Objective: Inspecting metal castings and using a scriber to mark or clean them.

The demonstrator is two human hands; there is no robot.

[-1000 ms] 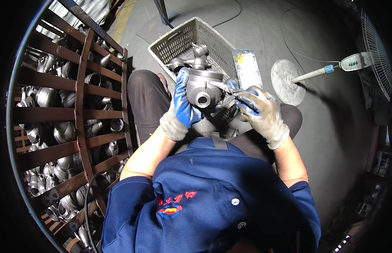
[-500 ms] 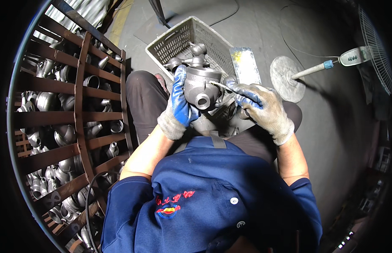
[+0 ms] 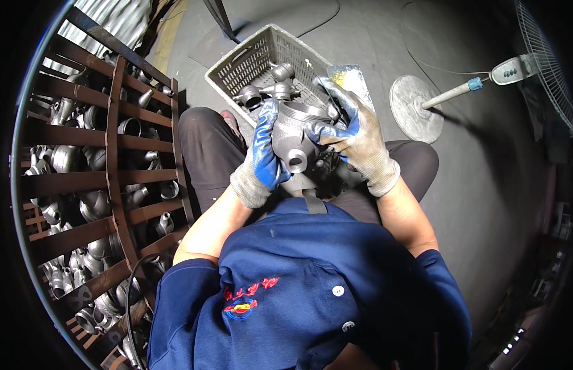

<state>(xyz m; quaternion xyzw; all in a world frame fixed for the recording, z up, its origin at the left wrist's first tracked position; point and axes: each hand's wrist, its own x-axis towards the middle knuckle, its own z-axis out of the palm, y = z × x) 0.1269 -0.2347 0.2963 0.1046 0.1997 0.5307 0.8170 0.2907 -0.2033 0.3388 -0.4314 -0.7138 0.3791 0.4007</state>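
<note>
A grey cast-metal fitting (image 3: 291, 137) is between my hands, its wide threaded mouth tilted up and a small round spout facing me. My left hand (image 3: 265, 148), in a blue-coated work glove, is closed around its left side. My right hand (image 3: 360, 132), gloved alike, has its thumb against the fitting's right side, with the fingers raised beyond the rim. Along those fingers runs a slim dark tool (image 3: 338, 110), partly hidden, its exact kind unclear. Just beyond the fitting stands a grey plastic crate (image 3: 240, 61) with several similar castings (image 3: 282, 72) inside.
On my left, a brown slatted metal cage (image 3: 117, 148) is filled with many castings (image 3: 95, 203). A pale, yellow-stained board (image 3: 354, 83) lies beside the crate. To the right stands a floor fan with a round base (image 3: 416, 110). Cables (image 3: 317, 26) run over the grey floor.
My right hand has moved left and turned, raising its fingers and bringing its thumb onto the fitting. The tool's pale tip no longer shows at the rim. My left hand keeps its hold.
</note>
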